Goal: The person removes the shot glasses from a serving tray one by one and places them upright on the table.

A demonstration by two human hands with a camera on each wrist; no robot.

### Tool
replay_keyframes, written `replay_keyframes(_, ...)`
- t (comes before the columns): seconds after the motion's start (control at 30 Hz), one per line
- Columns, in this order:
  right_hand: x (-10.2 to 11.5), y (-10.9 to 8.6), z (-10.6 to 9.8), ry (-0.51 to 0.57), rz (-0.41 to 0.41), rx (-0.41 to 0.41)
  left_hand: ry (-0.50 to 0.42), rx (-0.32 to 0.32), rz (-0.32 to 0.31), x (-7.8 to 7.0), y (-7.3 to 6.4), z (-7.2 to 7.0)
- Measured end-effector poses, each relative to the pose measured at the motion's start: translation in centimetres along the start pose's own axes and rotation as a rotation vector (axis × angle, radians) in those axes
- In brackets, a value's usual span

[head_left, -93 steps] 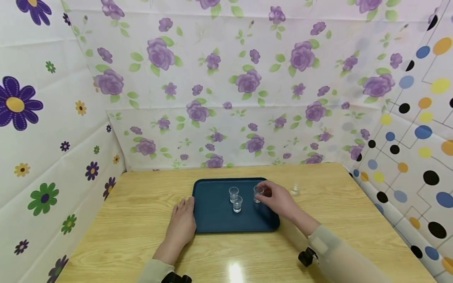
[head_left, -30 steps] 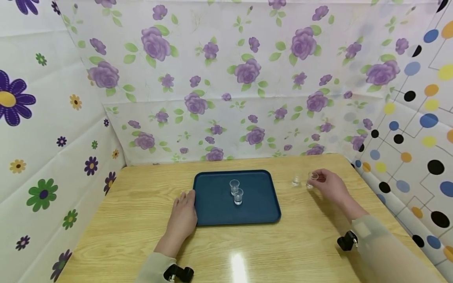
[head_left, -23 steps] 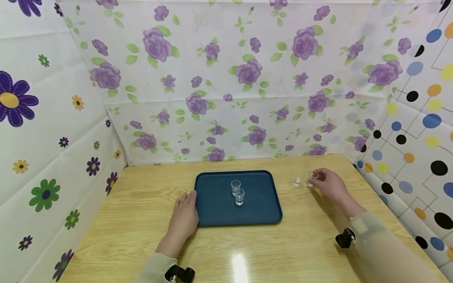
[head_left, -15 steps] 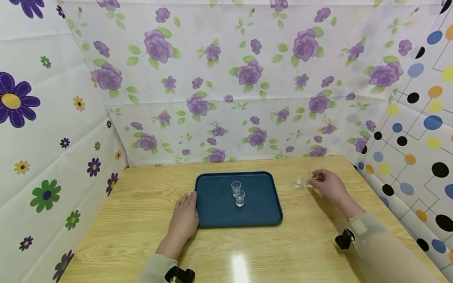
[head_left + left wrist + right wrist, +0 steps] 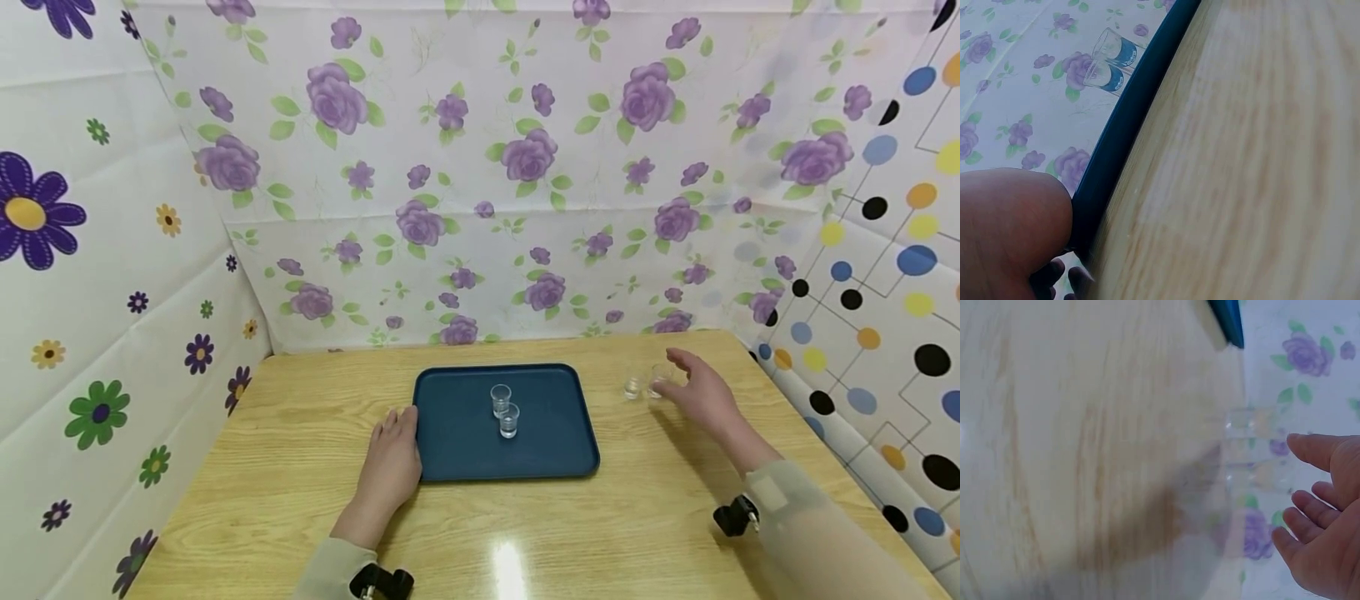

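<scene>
Resting left hand (image 5: pixel 388 458): straight-fingered against blue rectangular tray (image 5: pixel 543 454)
Right hand (image 5: pixel 707 402): wide by rightmost flared clear-glass cup (image 5: pixel 658 374); I'd best withdraw without nudging

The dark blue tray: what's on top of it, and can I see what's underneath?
Two clear glasses stand on the tray near its middle, the nearer partly overlapping the farther in the head view. What lies underneath cannot be seen; the tray covers it.
</scene>
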State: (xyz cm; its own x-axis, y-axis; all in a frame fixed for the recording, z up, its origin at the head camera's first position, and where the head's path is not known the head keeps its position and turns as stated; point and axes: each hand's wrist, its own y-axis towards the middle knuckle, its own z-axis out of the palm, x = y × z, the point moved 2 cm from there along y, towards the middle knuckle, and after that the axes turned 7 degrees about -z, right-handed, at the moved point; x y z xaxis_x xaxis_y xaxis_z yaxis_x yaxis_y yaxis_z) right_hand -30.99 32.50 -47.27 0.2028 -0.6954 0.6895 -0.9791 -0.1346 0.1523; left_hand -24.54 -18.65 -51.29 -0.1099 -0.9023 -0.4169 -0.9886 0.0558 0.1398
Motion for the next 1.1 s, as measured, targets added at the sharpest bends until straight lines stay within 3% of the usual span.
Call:
replay_keyframes(0.23, 2.3, -0.8, 0.4, 0.012, -0.022, -0.003, -0.003, 0.007, -0.007, 0.0, -0.1, -0.1)
replay_keyframes(0.57, 6.1, -1.1, 2.6, 0.005, -0.138, -0.015, -0.002, 0.007, -0.012, 0.1, 0.0, 0.2)
replay_keyframes(1.1, 9.9, -0.6, 7.2, 0.059, -0.205, 0.067, 0.004, 0.005, -0.009, 0.0, -0.1, 0.1)
